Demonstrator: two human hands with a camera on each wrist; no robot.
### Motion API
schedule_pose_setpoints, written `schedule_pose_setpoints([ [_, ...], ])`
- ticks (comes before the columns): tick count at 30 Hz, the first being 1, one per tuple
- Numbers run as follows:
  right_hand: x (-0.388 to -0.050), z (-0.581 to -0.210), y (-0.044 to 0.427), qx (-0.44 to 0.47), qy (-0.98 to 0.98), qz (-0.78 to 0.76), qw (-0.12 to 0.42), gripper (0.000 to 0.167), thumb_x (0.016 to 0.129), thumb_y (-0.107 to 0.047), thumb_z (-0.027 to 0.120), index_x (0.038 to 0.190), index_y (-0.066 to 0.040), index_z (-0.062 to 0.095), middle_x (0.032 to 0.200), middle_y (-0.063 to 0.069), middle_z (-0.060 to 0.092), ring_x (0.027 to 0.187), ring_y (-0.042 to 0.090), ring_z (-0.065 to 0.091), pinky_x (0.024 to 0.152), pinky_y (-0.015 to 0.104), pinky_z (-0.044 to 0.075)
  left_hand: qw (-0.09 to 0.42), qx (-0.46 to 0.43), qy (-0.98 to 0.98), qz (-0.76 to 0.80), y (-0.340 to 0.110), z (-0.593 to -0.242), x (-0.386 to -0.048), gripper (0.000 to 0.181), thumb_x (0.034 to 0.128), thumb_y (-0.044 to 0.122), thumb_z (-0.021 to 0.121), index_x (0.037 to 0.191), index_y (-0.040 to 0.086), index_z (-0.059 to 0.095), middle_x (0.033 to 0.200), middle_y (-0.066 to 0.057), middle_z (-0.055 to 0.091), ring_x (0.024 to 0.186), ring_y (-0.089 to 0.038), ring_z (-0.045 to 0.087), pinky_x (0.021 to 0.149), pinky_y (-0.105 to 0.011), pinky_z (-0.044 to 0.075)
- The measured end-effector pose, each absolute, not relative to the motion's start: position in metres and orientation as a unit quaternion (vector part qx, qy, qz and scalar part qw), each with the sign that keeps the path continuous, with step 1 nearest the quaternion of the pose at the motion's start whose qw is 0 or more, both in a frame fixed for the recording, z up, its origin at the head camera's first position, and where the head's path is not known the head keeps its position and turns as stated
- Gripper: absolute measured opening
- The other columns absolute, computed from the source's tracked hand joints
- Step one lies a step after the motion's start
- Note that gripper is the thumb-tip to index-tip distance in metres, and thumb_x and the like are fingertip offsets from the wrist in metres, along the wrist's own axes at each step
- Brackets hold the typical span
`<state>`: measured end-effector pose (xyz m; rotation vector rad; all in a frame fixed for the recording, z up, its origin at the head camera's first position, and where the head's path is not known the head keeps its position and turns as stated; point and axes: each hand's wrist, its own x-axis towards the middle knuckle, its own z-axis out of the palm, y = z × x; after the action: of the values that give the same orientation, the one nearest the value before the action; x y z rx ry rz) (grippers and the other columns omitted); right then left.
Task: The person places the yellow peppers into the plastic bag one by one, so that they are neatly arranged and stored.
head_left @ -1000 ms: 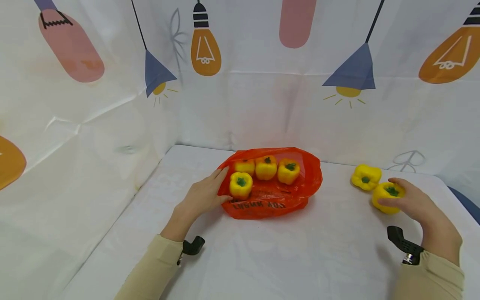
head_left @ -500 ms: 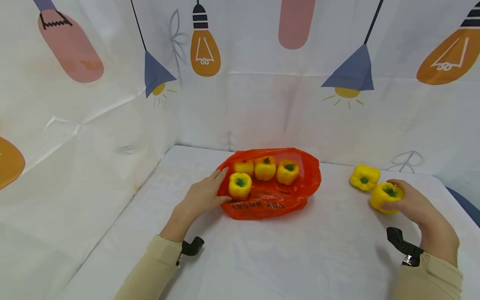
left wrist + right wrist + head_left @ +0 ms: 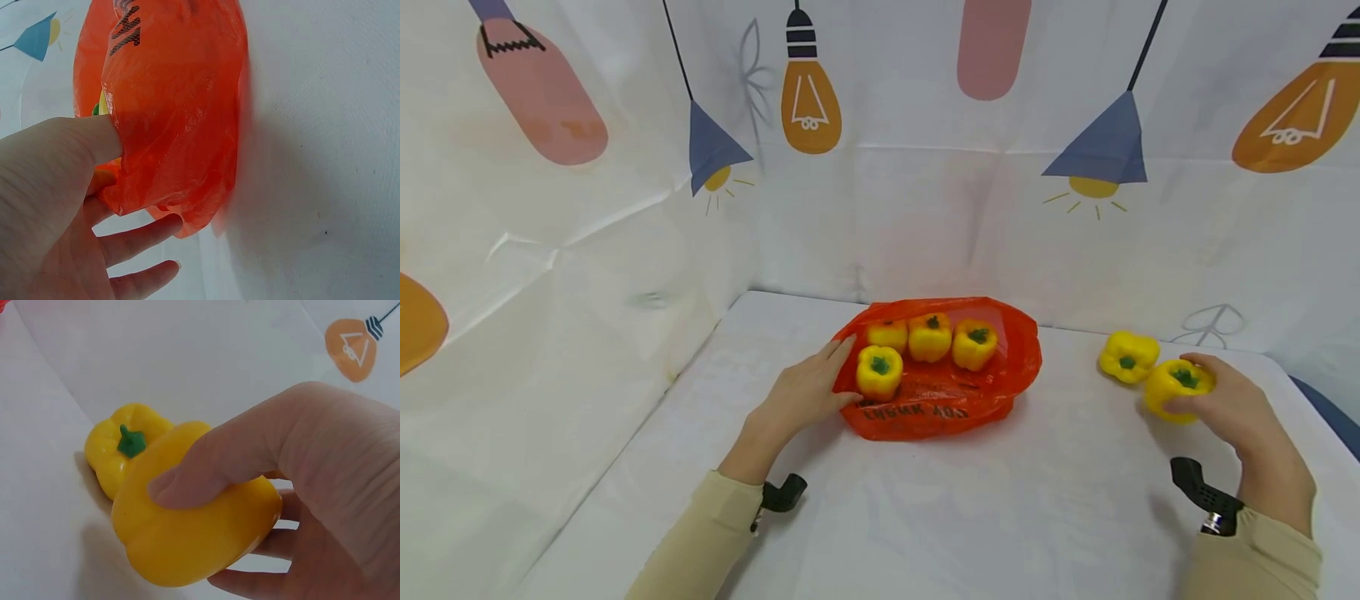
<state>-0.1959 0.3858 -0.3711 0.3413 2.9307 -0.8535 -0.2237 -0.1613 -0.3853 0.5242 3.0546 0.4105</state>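
Observation:
At the red plastic bag [image 3: 925, 421], my left hand [image 3: 801, 387] touches the left rim with its thumb and fingers spread apart. The left wrist view shows the thumb [image 3: 94, 137] at the bag's edge [image 3: 178, 119], its tip partly hidden, and the other fingers extended. Several yellow peppers [image 3: 878, 372] lie in the bag's mouth. On the right, my right hand [image 3: 1236, 408] grips a yellow pepper [image 3: 1168, 392], thumb across its side [image 3: 194, 531]; its underside looks raised off the table. Beside it lies another yellow pepper [image 3: 1127, 356], green stem showing [image 3: 131, 444].
The white-covered table [image 3: 1000, 508] meets a patterned cloth backdrop [image 3: 917, 225] at the back and left. A dark blue object [image 3: 1326, 408] shows beyond the table's right edge. Each wrist wears a black camera mount.
The pepper in my right hand has risen slightly and tilted. My left hand and the bag have stayed almost still.

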Motion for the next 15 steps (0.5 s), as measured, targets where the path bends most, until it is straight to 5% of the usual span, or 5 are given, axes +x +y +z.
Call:
schedule_pose_setpoints([
  [15, -0.201, -0.358, 0.362, 0.092, 0.955, -0.28, 0.015, 0.093, 0.085, -0.033, 0.072, 0.155, 0.001, 0.021, 0.145, 0.04, 0.027, 0.114, 0.055, 0.034, 0.087, 0.073, 0.038, 0.008, 0.171, 0.977, 0.13, -0.162, -0.383, -0.223, 0.091, 0.0892, 0.049, 0.069, 0.16, 0.018, 0.021, 0.163, -0.009, 0.031, 0.14, -0.03, 0.048, 0.107, -0.05, 0.048],
])
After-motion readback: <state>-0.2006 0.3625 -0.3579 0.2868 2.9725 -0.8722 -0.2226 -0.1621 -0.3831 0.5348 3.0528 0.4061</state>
